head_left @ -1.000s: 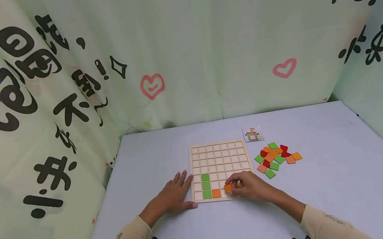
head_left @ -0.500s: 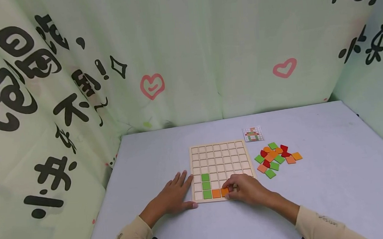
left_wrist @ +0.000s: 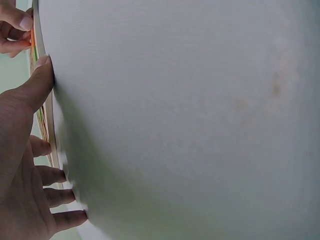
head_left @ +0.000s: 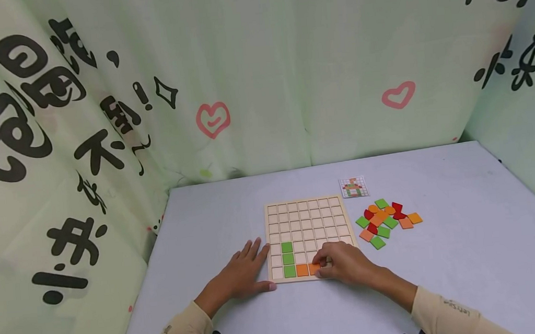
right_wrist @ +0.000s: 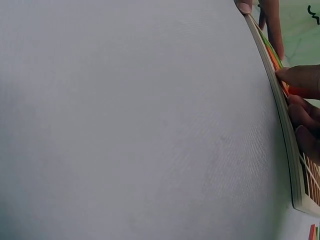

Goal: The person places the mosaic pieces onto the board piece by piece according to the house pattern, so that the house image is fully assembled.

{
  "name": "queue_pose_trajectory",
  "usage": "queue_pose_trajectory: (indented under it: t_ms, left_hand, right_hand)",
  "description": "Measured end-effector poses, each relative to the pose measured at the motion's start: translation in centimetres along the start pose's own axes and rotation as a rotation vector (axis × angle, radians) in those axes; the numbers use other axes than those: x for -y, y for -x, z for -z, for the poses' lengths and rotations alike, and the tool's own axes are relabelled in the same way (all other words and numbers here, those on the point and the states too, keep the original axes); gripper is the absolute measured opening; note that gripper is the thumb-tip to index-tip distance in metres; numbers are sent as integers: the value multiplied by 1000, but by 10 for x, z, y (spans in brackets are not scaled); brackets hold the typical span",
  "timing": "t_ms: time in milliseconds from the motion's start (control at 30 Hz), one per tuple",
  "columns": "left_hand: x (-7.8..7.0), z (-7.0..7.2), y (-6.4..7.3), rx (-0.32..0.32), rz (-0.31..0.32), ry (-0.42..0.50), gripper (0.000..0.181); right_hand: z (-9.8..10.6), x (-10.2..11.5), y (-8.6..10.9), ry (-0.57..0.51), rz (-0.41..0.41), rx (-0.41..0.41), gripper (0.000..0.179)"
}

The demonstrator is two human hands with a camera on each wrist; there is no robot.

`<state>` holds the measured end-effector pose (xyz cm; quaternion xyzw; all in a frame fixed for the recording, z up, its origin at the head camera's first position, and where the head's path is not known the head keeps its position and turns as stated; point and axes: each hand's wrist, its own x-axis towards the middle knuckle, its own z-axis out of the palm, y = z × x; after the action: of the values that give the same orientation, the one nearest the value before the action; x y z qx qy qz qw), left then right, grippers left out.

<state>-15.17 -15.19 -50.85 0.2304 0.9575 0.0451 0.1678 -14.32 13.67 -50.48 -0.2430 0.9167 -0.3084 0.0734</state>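
Observation:
A wooden grid board (head_left: 306,219) lies on the white table. Its left columns hold a stack of 3 green square tiles (head_left: 288,260), with an orange square tile (head_left: 301,271) beside the lowest one. Right of that, in the bottom row, my right hand (head_left: 346,263) pinches another orange square tile (head_left: 313,270), partly covered by the fingertips. My left hand (head_left: 245,273) rests with fingers spread against the board's left edge, its thumb at the near corner. In the left wrist view, the thumb (left_wrist: 42,75) touches the board's rim.
Right of the board lies a loose pile of green, red and orange tiles (head_left: 380,218), some round-edged. A small pattern card (head_left: 353,187) with a coloured grid picture is behind the pile. A printed curtain (head_left: 303,80) hangs behind the table (head_left: 464,214).
My right hand has moved left with the orange tile and lowered it into the bottom row next to the other orange one. The left hand has stayed still.

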Motion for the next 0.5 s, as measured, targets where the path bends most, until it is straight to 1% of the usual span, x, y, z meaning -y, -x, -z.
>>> queue_pose_trajectory:
  t_ms: [133, 500]
  left_hand:
    - [0, -1, 0, -3, -5, 1, 99]
    - [0, 1, 0, 4, -3, 1, 99]
  right_hand:
    - [1, 2, 0, 7, -21, 3, 23]
    - [0, 4, -1, 28, -33, 2, 22]
